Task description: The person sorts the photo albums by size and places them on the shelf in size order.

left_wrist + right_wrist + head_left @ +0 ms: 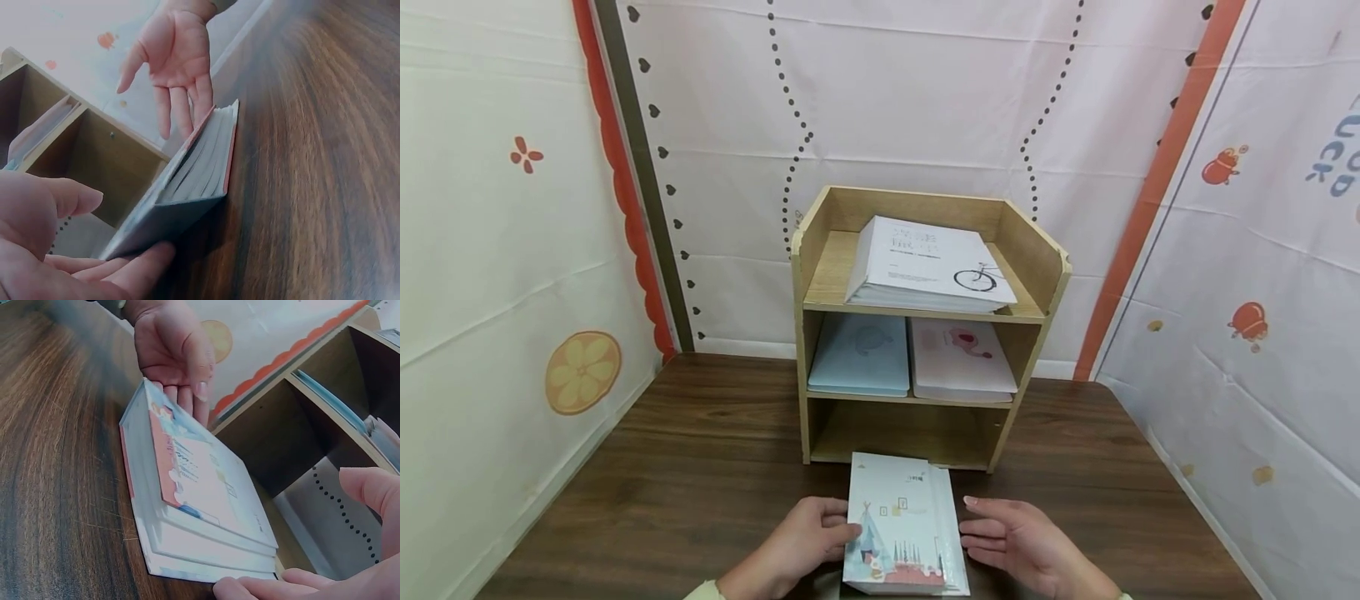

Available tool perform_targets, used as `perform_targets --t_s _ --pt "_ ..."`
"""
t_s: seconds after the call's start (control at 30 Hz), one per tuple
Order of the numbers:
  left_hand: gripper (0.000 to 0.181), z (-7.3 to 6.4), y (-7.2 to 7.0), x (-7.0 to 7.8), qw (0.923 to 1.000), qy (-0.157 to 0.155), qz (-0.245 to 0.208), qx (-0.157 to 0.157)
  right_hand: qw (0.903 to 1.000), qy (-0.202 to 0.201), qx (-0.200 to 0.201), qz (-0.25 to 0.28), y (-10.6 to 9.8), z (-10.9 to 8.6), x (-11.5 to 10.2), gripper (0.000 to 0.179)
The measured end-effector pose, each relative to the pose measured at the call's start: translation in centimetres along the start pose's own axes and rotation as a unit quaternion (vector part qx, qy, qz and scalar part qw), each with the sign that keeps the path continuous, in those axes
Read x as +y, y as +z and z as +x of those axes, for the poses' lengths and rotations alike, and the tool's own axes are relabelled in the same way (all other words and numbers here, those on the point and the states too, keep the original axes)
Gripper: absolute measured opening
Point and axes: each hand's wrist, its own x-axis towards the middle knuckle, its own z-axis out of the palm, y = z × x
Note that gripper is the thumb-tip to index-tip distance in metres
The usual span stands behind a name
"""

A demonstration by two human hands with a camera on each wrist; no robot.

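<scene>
A thick hardcover book [891, 521] with a pale illustrated cover lies flat on the dark wooden table, its top end close to the shelf. My left hand [808, 537] is at its left side. In the left wrist view the fingers [140, 269] touch the spine, while the thumb stands raised off the cover. At the opposite side is my right hand [1018, 542], palm turned inward and thumb apart. Its fingertips [234, 589] are by the page edge; whether they touch is unclear. The right wrist view shows the cover [200, 462] slanting over the page block.
A wooden shelf [805, 350] with three levels stands behind the book. White bicycle-print books [925, 258] lie on top, apparently stacked. A blue folder-like item [861, 354] and a pink one [962, 358] fill the middle level. Patterned cloth [917, 100] hangs around the table.
</scene>
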Motion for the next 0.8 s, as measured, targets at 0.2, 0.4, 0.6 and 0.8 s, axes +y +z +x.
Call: perform_targets --t_s 0.2,0.4,0.6,0.8 --pt "0.061 0.0 0.5 -0.4 0.998 0.003 -0.06 -0.022 1.0 -0.001 0.005 0.005 0.2 0.4 0.2 0.083" --pt "0.061 -0.2 0.9 -0.5 0.9933 0.003 -0.109 -0.039 0.9996 -0.009 0.011 0.023 0.3 0.7 0.7 0.083" --pt "0.064 -0.3 1.2 -0.4 0.9917 -0.005 -0.125 -0.027 0.9993 -0.02 0.01 0.031 0.1 1.0 1.2 0.078" --pt "0.069 -0.5 1.5 -0.8 0.9886 0.0 -0.148 -0.026 0.999 -0.026 0.019 0.032 0.4 0.9 1.2 0.082"
